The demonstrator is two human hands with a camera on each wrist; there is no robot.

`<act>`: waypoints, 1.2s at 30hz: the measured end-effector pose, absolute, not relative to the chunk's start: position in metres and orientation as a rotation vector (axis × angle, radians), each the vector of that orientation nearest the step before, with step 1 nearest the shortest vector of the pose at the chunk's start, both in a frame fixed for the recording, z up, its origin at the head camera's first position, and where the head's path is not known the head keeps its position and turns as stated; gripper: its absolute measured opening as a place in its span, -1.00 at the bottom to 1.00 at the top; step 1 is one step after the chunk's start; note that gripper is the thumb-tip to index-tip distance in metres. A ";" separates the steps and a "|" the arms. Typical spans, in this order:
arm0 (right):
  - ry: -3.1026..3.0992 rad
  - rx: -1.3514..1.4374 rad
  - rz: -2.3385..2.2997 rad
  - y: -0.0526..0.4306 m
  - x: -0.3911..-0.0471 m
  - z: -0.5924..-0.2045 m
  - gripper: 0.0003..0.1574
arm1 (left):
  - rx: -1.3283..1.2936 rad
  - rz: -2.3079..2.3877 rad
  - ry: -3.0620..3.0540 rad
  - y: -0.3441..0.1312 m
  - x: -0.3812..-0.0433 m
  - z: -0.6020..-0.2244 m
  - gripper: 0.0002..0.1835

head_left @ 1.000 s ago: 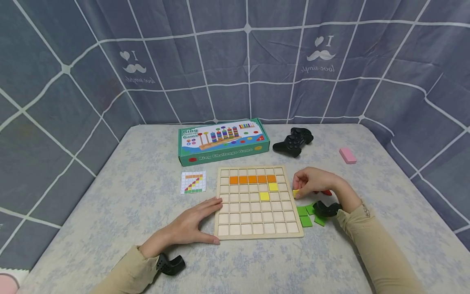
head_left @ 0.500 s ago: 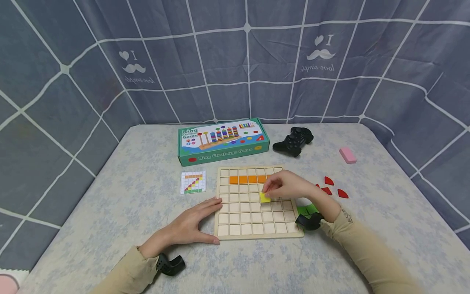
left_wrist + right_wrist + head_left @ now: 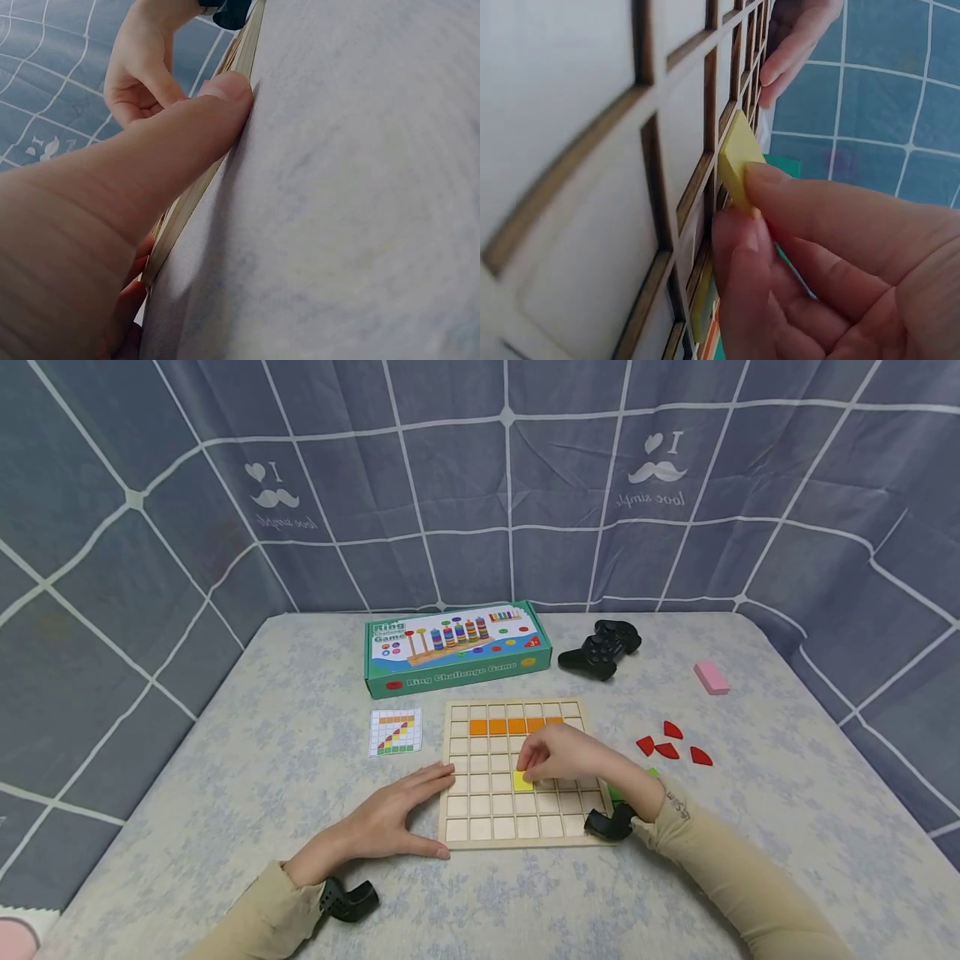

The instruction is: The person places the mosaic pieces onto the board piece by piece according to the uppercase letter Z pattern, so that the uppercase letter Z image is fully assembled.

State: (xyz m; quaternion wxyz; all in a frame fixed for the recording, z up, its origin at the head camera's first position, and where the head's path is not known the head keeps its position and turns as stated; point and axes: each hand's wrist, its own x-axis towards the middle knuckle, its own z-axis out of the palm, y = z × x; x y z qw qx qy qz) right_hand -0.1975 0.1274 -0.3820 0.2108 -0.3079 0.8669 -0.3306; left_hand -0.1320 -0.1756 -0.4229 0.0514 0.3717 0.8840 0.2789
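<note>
A wooden grid board (image 3: 480, 828) lies on the table with a row of orange tiles (image 3: 497, 727) near its far side. My right hand (image 3: 566, 753) pinches a yellow square tile (image 3: 521, 782) between thumb and fingers over a cell near the board's middle. Seen from the right wrist, this yellow tile (image 3: 737, 154) is tilted against the grid ribs, and another yellow tile (image 3: 703, 300) sits in the board below it. The right hand hides part of the grid in the head view. My left hand (image 3: 386, 814) rests at the board's left edge, fingertips and thumb touching the frame.
Left of the board lies a printed pattern card (image 3: 395, 732). Several red quarter-round pieces (image 3: 666, 751) and partly hidden green tiles (image 3: 616, 794) are on the right. Behind stand a green game box (image 3: 480, 677), a black game controller (image 3: 601, 649) and a pink block (image 3: 711, 677).
My right hand has carried the yellow tile from beside the red and green pieces leftward over the board, then slightly nearer to me. The left hand stays at the board's edge.
</note>
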 end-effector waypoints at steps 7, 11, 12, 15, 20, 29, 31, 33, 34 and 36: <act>2.486 -0.857 -0.896 0.132 -0.194 -0.380 -0.90 | 1.126 0.840 2.691 -0.175 -0.132 -0.422 0.02; 2.489 -0.845 -0.932 0.146 -0.198 -0.375 -0.83 | 1.124 0.840 2.687 -0.175 -0.131 -0.422 0.03; 2.474 -0.842 -0.956 0.151 -0.200 -0.373 -0.81 | 1.125 0.840 2.687 -0.175 -0.131 -0.422 0.03; 2.419 -0.879 -1.027 0.170 -0.207 -0.366 -0.72 | 1.127 0.840 2.689 -0.175 -0.132 -0.422 0.03; 2.364 -0.841 -1.122 0.202 -0.219 -0.354 -0.60 | 1.132 0.843 2.692 -0.175 -0.132 -0.422 0.03; 2.296 -0.714 -1.180 0.259 -0.232 -0.349 -0.54 | 1.127 0.844 2.691 -0.176 -0.132 -0.422 0.02; 2.255 -0.704 -1.187 0.268 -0.231 -0.350 -0.54 | 1.126 0.849 2.686 -0.176 -0.132 -0.422 0.02; 2.216 -0.694 -1.196 0.274 -0.229 -0.351 -0.53 | 1.125 0.851 2.683 -0.176 -0.132 -0.422 0.02; 2.200 -0.686 -1.201 0.277 -0.228 -0.351 -0.52 | 1.124 0.850 2.682 -0.176 -0.132 -0.423 0.02; 2.180 -0.682 -1.203 0.282 -0.226 -0.354 -0.51 | 1.126 0.849 2.681 -0.176 -0.132 -0.423 0.02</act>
